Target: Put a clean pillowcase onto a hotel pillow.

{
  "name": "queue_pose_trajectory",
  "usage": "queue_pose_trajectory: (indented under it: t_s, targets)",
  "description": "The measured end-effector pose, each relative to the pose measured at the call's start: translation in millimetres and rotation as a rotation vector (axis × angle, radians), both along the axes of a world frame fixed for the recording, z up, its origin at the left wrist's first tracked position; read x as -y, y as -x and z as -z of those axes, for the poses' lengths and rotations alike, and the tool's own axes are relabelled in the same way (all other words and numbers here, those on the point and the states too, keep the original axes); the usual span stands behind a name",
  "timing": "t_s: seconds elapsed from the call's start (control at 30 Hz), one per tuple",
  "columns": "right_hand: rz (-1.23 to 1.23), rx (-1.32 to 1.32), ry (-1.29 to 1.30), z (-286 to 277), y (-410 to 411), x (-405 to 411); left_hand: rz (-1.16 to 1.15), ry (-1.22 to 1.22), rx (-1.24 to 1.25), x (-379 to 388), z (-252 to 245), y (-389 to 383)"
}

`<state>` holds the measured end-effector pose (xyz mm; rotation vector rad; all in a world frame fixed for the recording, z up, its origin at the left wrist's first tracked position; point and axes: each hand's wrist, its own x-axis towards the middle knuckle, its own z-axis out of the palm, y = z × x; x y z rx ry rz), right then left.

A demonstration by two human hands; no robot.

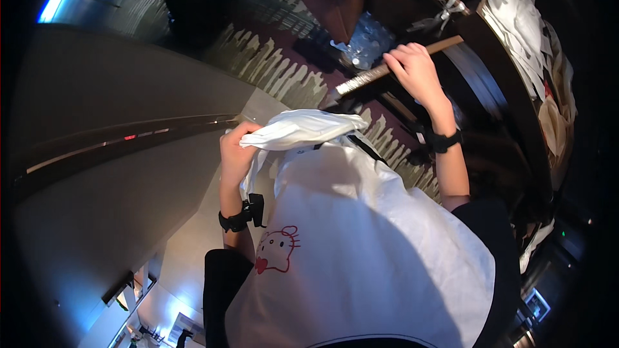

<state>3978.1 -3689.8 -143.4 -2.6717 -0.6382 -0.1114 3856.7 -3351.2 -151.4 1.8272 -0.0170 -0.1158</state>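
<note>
My left hand is closed on a bunched white cloth, which spreads to the right in front of my waist. Part of the cloth hangs below that hand. My right hand wraps over a narrow wooden edge, apparently the edge of a drawer or panel on a dark brown cart. The near end of this edge shines brightly in the light. I wear a white apron with a red cartoon cat drawn on it, and black devices are strapped to both wrists.
White packages and papers are stacked on the cart's right side. Beyond my right hand lie a clear plastic bag and a brown container. A wall with a rail runs along the left. Patterned carpet covers the floor, with a black object farther off.
</note>
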Motion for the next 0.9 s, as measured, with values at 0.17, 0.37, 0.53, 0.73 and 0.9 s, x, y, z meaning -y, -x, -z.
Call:
queue_pose_trajectory:
  t_s: [0.17,0.37,0.53,0.73,0.9]
  targets:
    - [0.031,0.009,0.009,-10.8,41.8,2.0,-0.143,-0.251,0.034,-8.8,7.4,28.1]
    - [0.021,-0.339,0.084,-33.1,108.8,-3.9,-0.210,-0.432,0.030,5.3,20.4,68.8]
    - [0.270,-0.658,-0.021,-37.7,152.8,4.5,-0.272,-0.422,0.013,17.9,29.2,108.4]
    - [0.693,-0.466,-0.076,33.3,149.2,73.6,-0.361,-0.405,-0.135,17.2,31.0,157.8]
    - [0.765,-0.340,0.187,47.0,135.5,65.6,-0.371,-0.421,-0.101,6.0,33.9,196.0]
